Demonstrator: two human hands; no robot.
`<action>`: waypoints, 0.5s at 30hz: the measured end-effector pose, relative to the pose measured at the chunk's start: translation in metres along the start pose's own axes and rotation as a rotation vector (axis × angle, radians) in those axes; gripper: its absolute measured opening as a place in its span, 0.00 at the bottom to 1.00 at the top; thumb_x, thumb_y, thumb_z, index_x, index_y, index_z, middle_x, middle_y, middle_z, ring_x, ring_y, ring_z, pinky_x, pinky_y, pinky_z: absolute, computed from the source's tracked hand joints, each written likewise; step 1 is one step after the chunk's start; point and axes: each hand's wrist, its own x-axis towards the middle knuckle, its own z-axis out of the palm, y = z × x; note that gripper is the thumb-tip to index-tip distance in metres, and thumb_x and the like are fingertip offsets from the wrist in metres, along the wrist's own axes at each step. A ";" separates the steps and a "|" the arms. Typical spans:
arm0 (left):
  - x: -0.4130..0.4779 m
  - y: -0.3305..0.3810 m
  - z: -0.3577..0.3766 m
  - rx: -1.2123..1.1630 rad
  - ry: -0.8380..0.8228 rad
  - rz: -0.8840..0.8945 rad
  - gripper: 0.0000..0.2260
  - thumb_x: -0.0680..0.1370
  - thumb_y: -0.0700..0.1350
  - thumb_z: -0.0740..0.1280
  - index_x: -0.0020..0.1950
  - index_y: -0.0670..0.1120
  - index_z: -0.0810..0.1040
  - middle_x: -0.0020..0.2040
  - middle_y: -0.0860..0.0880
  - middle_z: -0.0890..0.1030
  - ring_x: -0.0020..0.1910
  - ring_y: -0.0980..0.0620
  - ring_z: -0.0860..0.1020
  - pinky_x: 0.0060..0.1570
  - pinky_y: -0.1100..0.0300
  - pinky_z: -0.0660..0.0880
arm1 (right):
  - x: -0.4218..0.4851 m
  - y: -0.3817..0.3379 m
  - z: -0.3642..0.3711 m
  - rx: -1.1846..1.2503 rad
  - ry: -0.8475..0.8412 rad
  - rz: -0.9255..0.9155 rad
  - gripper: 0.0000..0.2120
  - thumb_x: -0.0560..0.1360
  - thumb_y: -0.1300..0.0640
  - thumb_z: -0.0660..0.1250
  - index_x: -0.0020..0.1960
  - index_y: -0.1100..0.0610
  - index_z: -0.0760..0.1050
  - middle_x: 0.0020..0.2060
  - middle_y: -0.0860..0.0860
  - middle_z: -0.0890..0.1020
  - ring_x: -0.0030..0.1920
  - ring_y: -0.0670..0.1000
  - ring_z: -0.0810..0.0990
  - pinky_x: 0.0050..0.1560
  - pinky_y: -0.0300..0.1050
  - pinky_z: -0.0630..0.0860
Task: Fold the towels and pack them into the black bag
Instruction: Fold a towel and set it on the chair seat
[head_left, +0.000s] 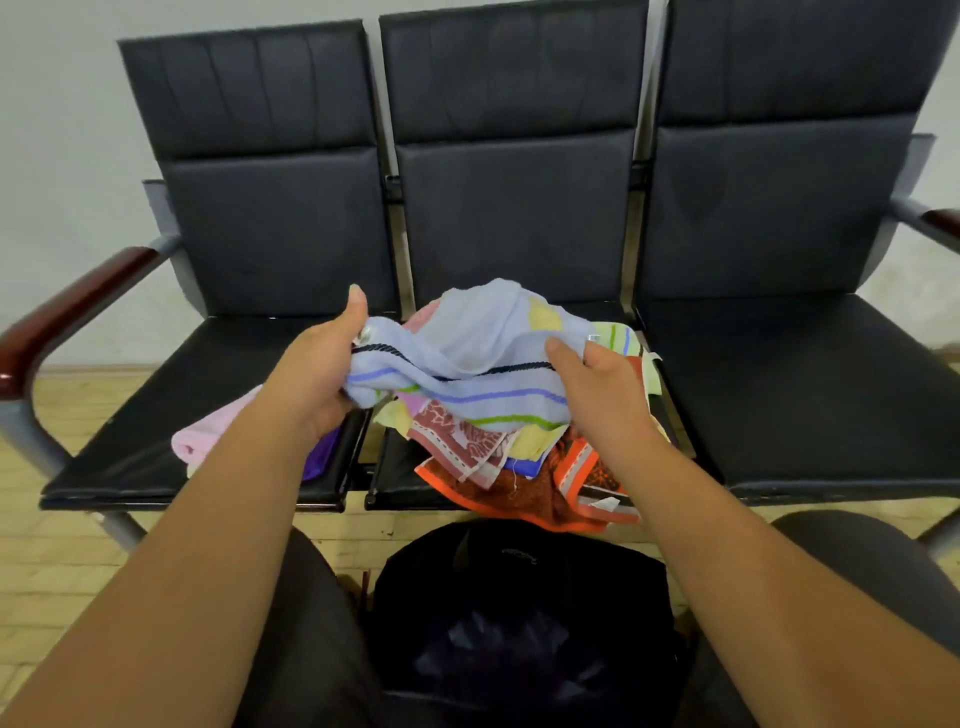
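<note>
I hold a light blue striped towel (475, 358) bunched above the middle seat. My left hand (322, 364) grips its left end, and my right hand (597, 384) pinches its right edge. Under it lies a loose heap of towels (498, 467) in orange, red-brown, yellow and pink. The black bag (519, 613) stands open on the floor between my knees, with something dark and crinkled inside. A folded pink towel (208, 436) lies over a purple one (319, 457) on the left seat, partly hidden by my left forearm.
A row of three black padded seats (779, 389) with wooden armrests (67, 312) stands against a pale wall. The right seat is bare. The floor (52, 571) is light wood-pattern.
</note>
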 end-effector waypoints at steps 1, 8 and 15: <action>-0.006 0.003 -0.003 -0.042 -0.073 0.015 0.28 0.82 0.67 0.65 0.49 0.42 0.86 0.37 0.43 0.80 0.31 0.51 0.74 0.27 0.61 0.65 | -0.005 -0.008 0.000 0.015 -0.004 -0.008 0.18 0.84 0.43 0.65 0.37 0.49 0.74 0.25 0.44 0.73 0.32 0.50 0.74 0.26 0.41 0.71; -0.041 0.053 -0.006 -0.155 -0.168 0.199 0.15 0.87 0.43 0.61 0.68 0.37 0.81 0.66 0.32 0.82 0.61 0.37 0.80 0.66 0.40 0.73 | -0.040 -0.077 0.002 0.327 0.002 -0.175 0.12 0.86 0.47 0.64 0.54 0.48 0.85 0.47 0.54 0.88 0.49 0.57 0.89 0.45 0.64 0.87; -0.085 0.140 0.004 -0.149 -0.216 0.481 0.15 0.84 0.41 0.68 0.67 0.33 0.80 0.57 0.33 0.82 0.53 0.41 0.82 0.49 0.52 0.78 | -0.058 -0.177 -0.019 0.392 0.094 -0.437 0.12 0.86 0.49 0.65 0.53 0.53 0.85 0.47 0.53 0.88 0.49 0.55 0.89 0.52 0.57 0.87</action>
